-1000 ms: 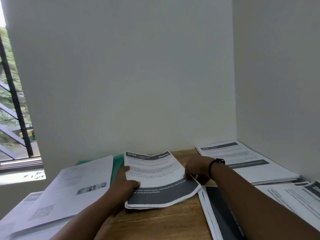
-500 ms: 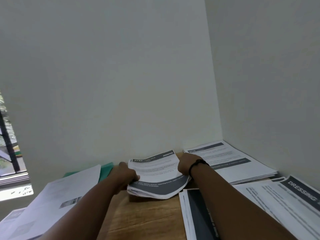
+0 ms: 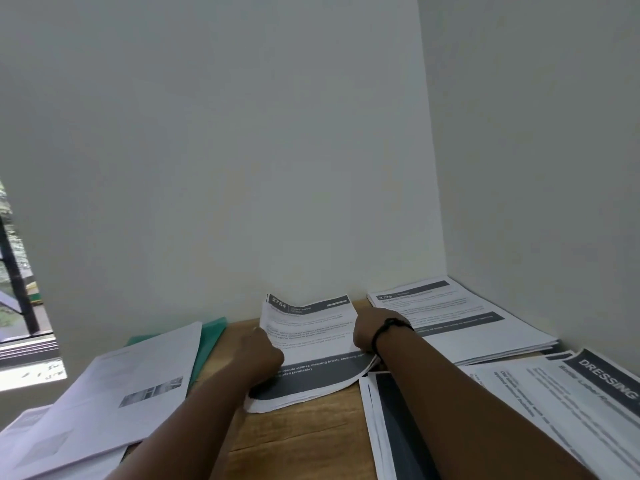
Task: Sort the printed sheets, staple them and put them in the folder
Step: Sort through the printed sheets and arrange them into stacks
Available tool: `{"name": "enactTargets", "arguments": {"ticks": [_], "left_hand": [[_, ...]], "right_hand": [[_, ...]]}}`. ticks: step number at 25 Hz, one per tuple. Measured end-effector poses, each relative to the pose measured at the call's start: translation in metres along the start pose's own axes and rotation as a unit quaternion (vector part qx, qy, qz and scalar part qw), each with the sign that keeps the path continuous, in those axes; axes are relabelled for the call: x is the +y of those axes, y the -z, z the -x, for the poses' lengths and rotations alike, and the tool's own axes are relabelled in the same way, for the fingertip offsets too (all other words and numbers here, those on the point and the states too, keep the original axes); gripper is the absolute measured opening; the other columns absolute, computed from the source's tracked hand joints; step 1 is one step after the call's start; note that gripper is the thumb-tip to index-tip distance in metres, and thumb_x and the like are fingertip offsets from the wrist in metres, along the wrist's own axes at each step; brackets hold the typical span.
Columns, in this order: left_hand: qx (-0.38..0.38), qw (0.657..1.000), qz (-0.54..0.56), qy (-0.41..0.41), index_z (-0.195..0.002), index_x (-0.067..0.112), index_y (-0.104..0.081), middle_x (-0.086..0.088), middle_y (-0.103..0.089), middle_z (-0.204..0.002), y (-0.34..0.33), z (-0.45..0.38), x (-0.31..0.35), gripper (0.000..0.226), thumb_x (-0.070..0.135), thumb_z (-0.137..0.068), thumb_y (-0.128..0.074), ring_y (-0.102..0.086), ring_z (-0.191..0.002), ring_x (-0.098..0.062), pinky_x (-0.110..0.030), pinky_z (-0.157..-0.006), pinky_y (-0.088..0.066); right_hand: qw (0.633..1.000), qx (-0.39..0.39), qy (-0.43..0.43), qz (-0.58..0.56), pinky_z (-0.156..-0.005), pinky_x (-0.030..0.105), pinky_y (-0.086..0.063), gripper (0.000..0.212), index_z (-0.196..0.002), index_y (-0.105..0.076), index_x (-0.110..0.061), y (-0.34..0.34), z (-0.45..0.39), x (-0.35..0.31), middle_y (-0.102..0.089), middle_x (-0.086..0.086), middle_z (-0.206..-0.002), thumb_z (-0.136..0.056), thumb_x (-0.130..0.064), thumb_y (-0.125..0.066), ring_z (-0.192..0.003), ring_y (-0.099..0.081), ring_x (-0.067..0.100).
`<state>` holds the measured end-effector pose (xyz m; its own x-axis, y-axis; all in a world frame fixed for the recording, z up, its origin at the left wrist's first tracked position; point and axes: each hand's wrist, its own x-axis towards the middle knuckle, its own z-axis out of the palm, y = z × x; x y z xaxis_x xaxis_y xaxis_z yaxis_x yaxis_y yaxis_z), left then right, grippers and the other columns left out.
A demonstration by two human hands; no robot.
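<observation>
A stack of printed sheets [image 3: 311, 337], headed "2754" with a dark band near its bottom, is held over the wooden table [image 3: 298, 431] near the back wall. My left hand [image 3: 258, 355] grips its left edge. My right hand [image 3: 369, 329], with a black wristband, grips its right edge. The stack bows, its far end lifted toward the wall. A green folder [image 3: 207, 337] lies at the left, partly under loose sheets [image 3: 114, 393]. No stapler is visible.
More printed piles lie around: one headed "3779" [image 3: 460, 317] in the back right corner, one reading "DRESSING" [image 3: 581, 393] at the right, a dark-printed pile [image 3: 391, 424] by my right forearm. White walls close the back and right. A window [image 3: 17, 289] is at the left.
The stack went from lying flat to being raised and bowed between both hands, its far end tipped up toward the wall. The camera view swung right, then partly back.
</observation>
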<state>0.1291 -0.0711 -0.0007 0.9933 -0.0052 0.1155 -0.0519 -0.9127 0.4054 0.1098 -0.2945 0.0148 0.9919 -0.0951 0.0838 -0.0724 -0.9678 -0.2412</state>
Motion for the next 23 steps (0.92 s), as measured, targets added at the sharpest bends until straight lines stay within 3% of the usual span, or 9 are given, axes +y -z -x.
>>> {"name": "enactTargets", "arguments": {"ticks": [2, 4, 7, 11, 14, 16, 18, 21, 23], "left_hand": [[-0.013, 0.998, -0.035, 0.040, -0.143, 0.023, -0.024, -0.012, -0.035, -0.148, -0.001, 0.015, 0.008, 0.074, 0.040, -0.077, -0.050, -0.044, -0.124, -0.030, -0.041, -0.101, -0.040], [0.005, 0.998, -0.059, 0.033, -0.150, 0.029, -0.012, -0.010, -0.010, -0.157, 0.003, 0.028, 0.020, 0.080, 0.057, -0.085, -0.048, -0.023, -0.139, -0.034, -0.050, -0.110, -0.028], [0.027, 0.999, -0.042, -0.022, -0.144, 0.027, -0.033, -0.009, -0.023, -0.150, 0.014, 0.070, 0.055, 0.070, 0.066, -0.087, -0.045, -0.027, -0.137, -0.032, -0.045, -0.109, -0.031], [-0.075, 0.992, 0.081, -0.060, -0.113, 0.022, -0.057, -0.003, -0.056, -0.119, 0.009, 0.128, 0.086, 0.048, 0.062, -0.086, -0.054, -0.057, -0.102, -0.018, -0.032, -0.089, -0.047], [-0.130, 0.976, 0.157, -0.071, -0.074, 0.020, -0.056, -0.003, -0.064, -0.076, 0.002, 0.159, 0.093, 0.038, 0.055, -0.087, -0.059, -0.059, -0.067, -0.017, -0.029, -0.071, -0.049], [-0.135, 0.970, 0.190, -0.073, -0.066, 0.019, -0.053, 0.001, -0.057, -0.062, 0.000, 0.172, 0.097, 0.038, 0.049, -0.088, -0.062, -0.058, -0.060, -0.017, -0.028, -0.064, -0.045], [-0.143, 0.961, 0.230, -0.056, -0.070, 0.018, -0.052, 0.002, -0.054, -0.062, -0.001, 0.182, 0.102, 0.034, 0.045, -0.088, -0.064, -0.060, -0.062, -0.017, -0.026, -0.059, -0.043], [-0.152, 0.952, 0.263, -0.036, -0.080, 0.013, -0.055, 0.001, -0.055, -0.063, 0.001, 0.194, 0.114, 0.032, 0.042, -0.085, -0.069, -0.051, -0.052, -0.011, -0.021, -0.047, -0.035], [-0.147, 0.954, 0.261, -0.015, -0.103, 0.008, -0.054, -0.002, -0.056, -0.076, -0.002, 0.198, 0.118, 0.042, 0.039, -0.082, -0.073, -0.052, -0.063, -0.012, -0.023, -0.049, -0.036]], "right_hand": [[1.000, 0.029, -0.007, 0.006, -0.079, 0.033, -0.046, 0.025, -0.107, -0.062, -0.010, 0.005, 0.011, -0.004, -0.064, 0.010, -0.110, -0.091, -0.013, -0.043, -0.094, -0.059, 0.026], [0.998, 0.063, -0.008, -0.021, -0.080, 0.032, -0.047, 0.026, -0.108, -0.062, -0.009, 0.022, 0.019, -0.007, -0.065, 0.011, -0.112, -0.090, -0.016, -0.045, -0.099, -0.061, 0.027], [0.976, 0.117, -0.018, -0.182, -0.071, 0.032, -0.049, 0.017, -0.076, -0.054, -0.009, 0.073, 0.025, -0.009, -0.064, 0.013, -0.092, -0.087, -0.022, -0.054, -0.078, -0.059, 0.027], [0.906, 0.136, -0.014, -0.401, -0.051, 0.026, -0.050, 0.027, -0.083, -0.053, -0.009, 0.144, 0.061, 0.012, -0.061, 0.007, -0.081, -0.086, -0.033, -0.067, -0.053, -0.054, 0.019], [0.951, 0.159, -0.089, -0.250, -0.055, 0.025, -0.045, 0.033, -0.077, -0.053, -0.012, 0.155, 0.111, 0.066, -0.060, 0.006, -0.076, -0.085, -0.042, -0.066, -0.056, -0.054, 0.022], [0.974, 0.129, -0.174, -0.071, -0.069, 0.027, -0.044, 0.034, -0.093, -0.063, -0.008, 0.138, 0.150, 0.110, -0.066, 0.013, -0.097, -0.086, -0.042, -0.063, -0.085, -0.063, 0.028], [0.972, 0.075, -0.222, 0.011, -0.078, 0.026, -0.041, 0.032, -0.100, -0.065, -0.008, 0.107, 0.188, 0.144, -0.064, 0.015, -0.116, -0.089, -0.037, -0.058, -0.110, -0.060, 0.029], [0.967, 0.038, -0.251, 0.022, -0.078, 0.024, -0.041, 0.028, -0.105, -0.063, -0.015, 0.066, 0.218, 0.163, -0.063, 0.009, -0.121, -0.089, -0.035, -0.051, -0.111, -0.060, 0.027], [0.962, 0.047, -0.270, 0.003, -0.080, 0.026, -0.045, 0.025, -0.101, -0.060, -0.021, 0.047, 0.221, 0.169, -0.064, 0.008, -0.120, -0.083, -0.033, -0.049, -0.105, -0.061, 0.027]]}}
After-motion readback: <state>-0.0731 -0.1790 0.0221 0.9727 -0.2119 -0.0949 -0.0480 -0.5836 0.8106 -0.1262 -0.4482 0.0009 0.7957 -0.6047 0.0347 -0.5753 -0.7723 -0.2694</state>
